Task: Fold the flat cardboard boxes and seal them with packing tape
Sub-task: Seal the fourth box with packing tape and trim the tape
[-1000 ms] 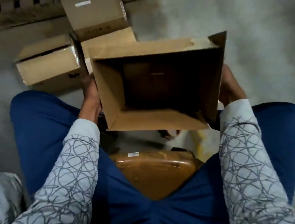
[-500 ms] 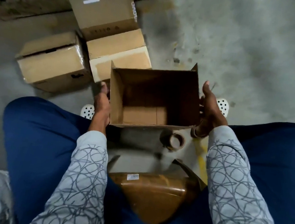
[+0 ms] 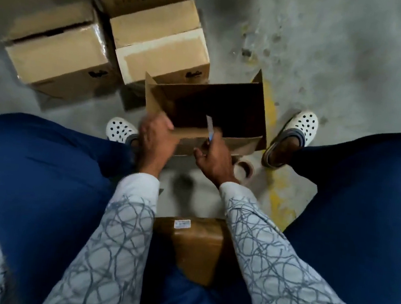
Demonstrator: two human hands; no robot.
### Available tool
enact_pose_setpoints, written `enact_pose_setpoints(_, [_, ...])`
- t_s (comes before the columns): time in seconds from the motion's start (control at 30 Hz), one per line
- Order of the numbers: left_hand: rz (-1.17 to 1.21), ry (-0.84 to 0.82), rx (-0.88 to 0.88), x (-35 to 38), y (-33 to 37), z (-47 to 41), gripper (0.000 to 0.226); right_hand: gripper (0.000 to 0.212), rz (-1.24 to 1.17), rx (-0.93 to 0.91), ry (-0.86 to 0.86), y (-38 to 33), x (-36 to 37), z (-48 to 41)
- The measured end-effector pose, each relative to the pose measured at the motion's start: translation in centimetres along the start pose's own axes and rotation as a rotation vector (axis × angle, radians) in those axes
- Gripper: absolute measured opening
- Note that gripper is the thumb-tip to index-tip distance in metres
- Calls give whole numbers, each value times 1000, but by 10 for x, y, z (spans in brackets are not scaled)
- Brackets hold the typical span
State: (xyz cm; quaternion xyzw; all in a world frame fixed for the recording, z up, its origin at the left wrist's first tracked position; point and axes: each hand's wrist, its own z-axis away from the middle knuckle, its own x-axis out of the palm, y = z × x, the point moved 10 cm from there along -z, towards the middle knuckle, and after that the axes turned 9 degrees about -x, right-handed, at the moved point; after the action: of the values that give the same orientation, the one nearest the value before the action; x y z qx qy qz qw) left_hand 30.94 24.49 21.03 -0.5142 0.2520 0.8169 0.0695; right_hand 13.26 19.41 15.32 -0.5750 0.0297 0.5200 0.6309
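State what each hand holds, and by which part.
Left hand grips the open box by its near rim. Right hand holds a thin blade-like tool by its lower end.

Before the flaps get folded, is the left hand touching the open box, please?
Touching: head view shows the left hand gripping the open box by its near flap.

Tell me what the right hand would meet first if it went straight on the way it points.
Probably the near flap of the open box: the right hand points at it, its cutter tipping over that rim. Depth is unclear.
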Motion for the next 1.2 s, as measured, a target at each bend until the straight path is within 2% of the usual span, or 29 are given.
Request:
enact_pose_setpoints(0.03, [46,-104,98,16,11,11,28,45,-65,16,-5,5,5,-7])
enact_pose_setpoints(0.1, [49,-290,190,52,15,26,50,45,-120,51,-76,15,18,-22])
enact_pose_setpoints(0.2, [-62,-550,55,110,-13,26,80,42,-96,105,-157,35,28,-31])
enact_pose_setpoints(0.27, [-162,-699,10,140,-34,27,81,39,-90,107,-57,40,10,-40])
enact_pose_setpoints(0.37, [-226,-813,-19,163,-52,31,75,47,14,-66,152,14,-28,-69])
enact_pose_setpoints(0.5, [-234,-783,-52,162,-43,27,70,75,158,-254,269,-19,-60,-106])
enact_pose_setpoints(0.57, [-183,-763,-58,160,-33,21,62,73,211,-243,163,-13,-53,-117])
enact_pose_setpoints(0.63, [-96,-715,-91,153,-31,14,57,60,237,-122,5,11,-28,-117])
enact_pose_setpoints(0.7, [-28,-598,-119,139,-33,5,59,57,204,20,-101,42,-2,-103])
enact_pose_setpoints(0.8, [-68,-248,-66,102,-26,-5,49,93,212,36,-256,65,31,-78])
enact_pose_setpoints(0.87, [-130,31,-50,66,-16,-7,69,103,230,34,-288,66,35,-76])
enact_pose_setpoints(0.9, [-126,117,-120,52,-21,-9,87,101,212,51,-295,65,34,-78])
enact_pose_setpoints(0.93, [-84,152,-224,43,-33,-13,103,97,185,64,-298,63,31,-81])
enact_pose_setpoints(1.0, [48,70,-403,46,-54,-19,116,91,118,93,-292,60,20,-85])
enact_pose_setpoints(1.07, [55,-11,-349,54,-50,-20,110,86,61,79,-168,54,-2,-84])
enact_pose_setpoints(1.1, [40,-23,-261,58,-42,-18,108,82,64,48,-28,49,-20,-82])
enact_pose_setpoints(1.17, [45,-67,-116,70,-25,-8,110,70,178,9,372,36,-72,-67])
enact_pose_setpoints(1.2, [51,-92,-83,76,-20,-3,113,70,238,53,547,33,-95,-54])
